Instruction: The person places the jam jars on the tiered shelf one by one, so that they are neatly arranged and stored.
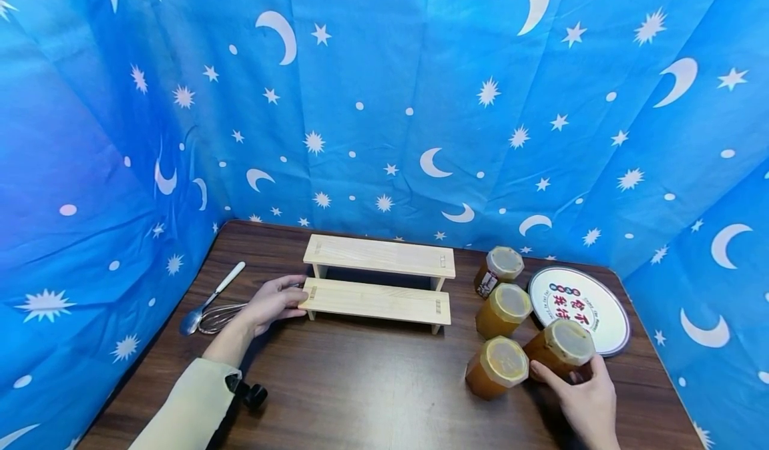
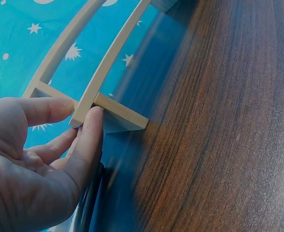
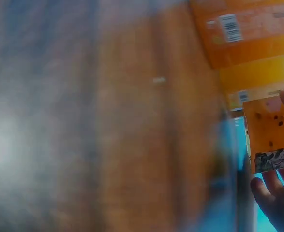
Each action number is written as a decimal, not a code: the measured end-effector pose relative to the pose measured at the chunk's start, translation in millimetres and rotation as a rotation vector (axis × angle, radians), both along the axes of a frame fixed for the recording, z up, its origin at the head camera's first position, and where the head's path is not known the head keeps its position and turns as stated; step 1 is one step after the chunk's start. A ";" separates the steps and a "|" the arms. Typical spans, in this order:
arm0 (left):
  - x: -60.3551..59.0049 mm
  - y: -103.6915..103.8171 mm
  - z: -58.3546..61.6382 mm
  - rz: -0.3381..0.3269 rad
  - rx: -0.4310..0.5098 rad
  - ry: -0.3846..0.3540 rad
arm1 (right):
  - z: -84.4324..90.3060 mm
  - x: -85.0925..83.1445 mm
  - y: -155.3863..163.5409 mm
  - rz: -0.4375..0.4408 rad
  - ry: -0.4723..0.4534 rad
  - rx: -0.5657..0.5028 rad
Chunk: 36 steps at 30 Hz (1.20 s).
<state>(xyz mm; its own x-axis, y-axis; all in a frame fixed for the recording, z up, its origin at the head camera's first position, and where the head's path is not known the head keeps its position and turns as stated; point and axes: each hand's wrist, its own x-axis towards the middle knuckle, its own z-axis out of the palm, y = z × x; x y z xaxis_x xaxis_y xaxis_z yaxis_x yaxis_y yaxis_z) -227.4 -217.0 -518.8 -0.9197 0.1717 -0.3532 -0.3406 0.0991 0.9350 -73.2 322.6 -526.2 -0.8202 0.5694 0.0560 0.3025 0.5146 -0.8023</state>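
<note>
A two-step light wooden rack (image 1: pixel 378 300) stands near the back middle of the table. My left hand (image 1: pixel 273 303) pinches the left end of its lower board; in the left wrist view the thumb (image 2: pixel 54 110) and a finger lie on opposite faces of the wood. On the right, my right hand (image 1: pixel 585 400) grips a jar of amber contents (image 1: pixel 561 346) with a translucent lid. Dark specks and a patterned band show on that jar (image 3: pixel 270 128) in the right wrist view. Three similar jars stand beside it: a front one (image 1: pixel 495 370), a middle one (image 1: pixel 503 310) and a rear one (image 1: pixel 500 270).
A white oval plate (image 1: pixel 609 323) with red lettering lies behind the held jar, partly covered by it in the head view. Left of the rack are a whisk (image 1: pixel 219 318) and a white-handled spoon (image 1: pixel 227 280). A blue curtain (image 1: pixel 384 103) surrounds the table's back and sides.
</note>
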 end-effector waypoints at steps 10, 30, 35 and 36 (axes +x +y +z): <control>0.1 0.4 0.3 0.010 -0.012 -0.002 | 51.0 0.3 3.0 0.003 0.092 -0.030; -0.9 0.0 -1.8 0.007 -0.006 0.012 | 111.5 -34.9 -16.2 0.291 0.274 0.100; -0.1 1.3 -0.8 0.003 -0.011 0.020 | 119.4 -47.8 -26.7 0.378 0.330 0.132; 0.1 1.2 -0.8 0.002 -0.015 0.023 | 120.8 -50.4 -29.4 0.398 0.339 0.138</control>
